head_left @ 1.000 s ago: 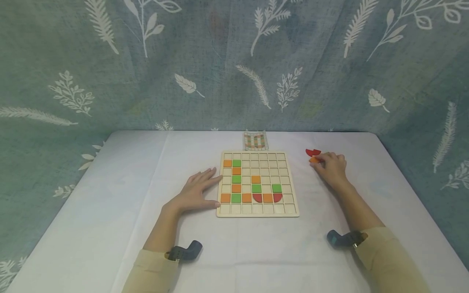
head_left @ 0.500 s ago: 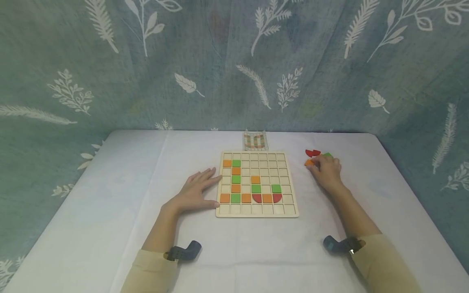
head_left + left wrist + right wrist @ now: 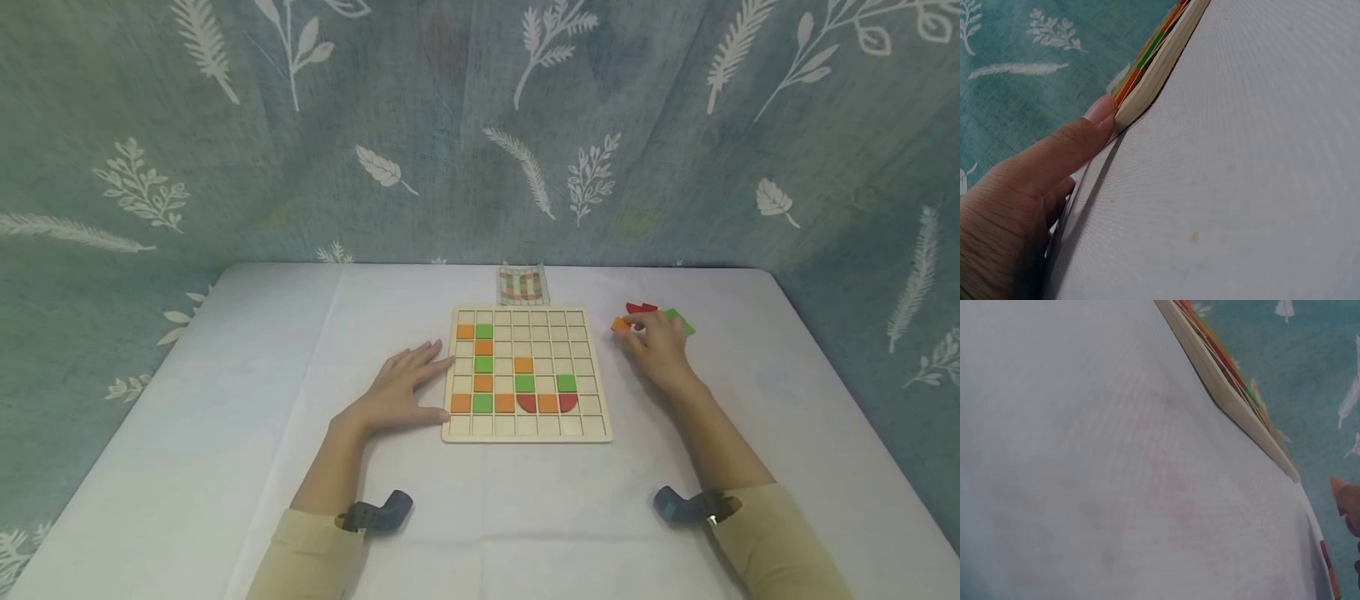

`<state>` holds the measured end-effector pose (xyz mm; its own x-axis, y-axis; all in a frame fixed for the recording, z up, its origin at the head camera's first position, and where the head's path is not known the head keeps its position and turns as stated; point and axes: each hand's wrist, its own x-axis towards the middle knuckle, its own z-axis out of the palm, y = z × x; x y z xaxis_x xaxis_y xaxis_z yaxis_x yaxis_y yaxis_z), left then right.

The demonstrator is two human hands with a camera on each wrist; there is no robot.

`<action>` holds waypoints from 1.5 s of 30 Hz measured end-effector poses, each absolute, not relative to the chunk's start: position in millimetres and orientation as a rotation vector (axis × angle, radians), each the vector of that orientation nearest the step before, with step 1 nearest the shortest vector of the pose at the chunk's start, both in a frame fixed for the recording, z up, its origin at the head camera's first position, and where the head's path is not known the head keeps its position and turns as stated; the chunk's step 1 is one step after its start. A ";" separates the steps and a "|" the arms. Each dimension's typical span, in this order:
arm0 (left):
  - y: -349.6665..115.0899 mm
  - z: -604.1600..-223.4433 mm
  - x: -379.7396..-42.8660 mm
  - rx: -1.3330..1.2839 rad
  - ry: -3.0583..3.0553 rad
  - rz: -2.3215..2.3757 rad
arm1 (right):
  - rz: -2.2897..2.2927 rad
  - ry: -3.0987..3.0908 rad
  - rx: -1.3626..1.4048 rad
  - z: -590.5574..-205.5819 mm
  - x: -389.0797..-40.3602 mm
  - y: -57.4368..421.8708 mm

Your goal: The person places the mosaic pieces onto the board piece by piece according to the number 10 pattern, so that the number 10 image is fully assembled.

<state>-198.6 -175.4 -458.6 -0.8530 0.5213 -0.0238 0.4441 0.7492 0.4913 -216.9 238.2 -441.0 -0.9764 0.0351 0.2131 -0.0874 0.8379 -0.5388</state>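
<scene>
A light wooden grid board (image 3: pixel 525 433) lies mid-table, with orange, green and red tiles in some cells. My left hand (image 3: pixel 401 390) rests at its left edge, fingers spread. In the left wrist view, the thumb (image 3: pixel 1079 140) touches the board's corner (image 3: pixel 1141 100). To the right of the board, my right hand (image 3: pixel 660 346) pinches an orange tile (image 3: pixel 620 323) between thumb and fingers. Red tiles (image 3: pixel 639 307) and green tiles (image 3: pixel 681 321) lie just behind that hand, partly covered by it. At the right wrist view's edge, only fingertips (image 3: pixel 1350 503) and the orange tile show.
A small patterned card (image 3: pixel 522 286) lies behind the board, printed with coloured squares. White cloth (image 3: pixel 480 508) covers the table. A leaf-patterned curtain (image 3: pixel 450 150) hangs behind it. Each wrist carries a dark camera mount.
My right hand has shifted left with the orange tile, away from the loose pile. Green tiles that it covered now show on its far side. The left hand stays where it was.
</scene>
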 end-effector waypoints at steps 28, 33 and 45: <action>-174.1 -457.3 -198.9 0.789 2.784 0.736 | 1.022 -2.767 0.435 -436.9 -200.0 189.8; -174.3 -457.5 -199.5 0.783 2.786 0.729 | 1.023 -2.792 0.481 -439.9 -199.2 185.6; -173.9 -458.5 -200.3 0.784 2.789 0.728 | 0.980 -2.804 0.598 -453.7 -200.3 186.3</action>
<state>-200.3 -173.9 -458.5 -0.8510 0.5249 -0.0162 0.4499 0.7447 0.4930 -200.3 186.3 -453.7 -0.9162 -0.3281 0.2301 -0.4001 0.7140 -0.5746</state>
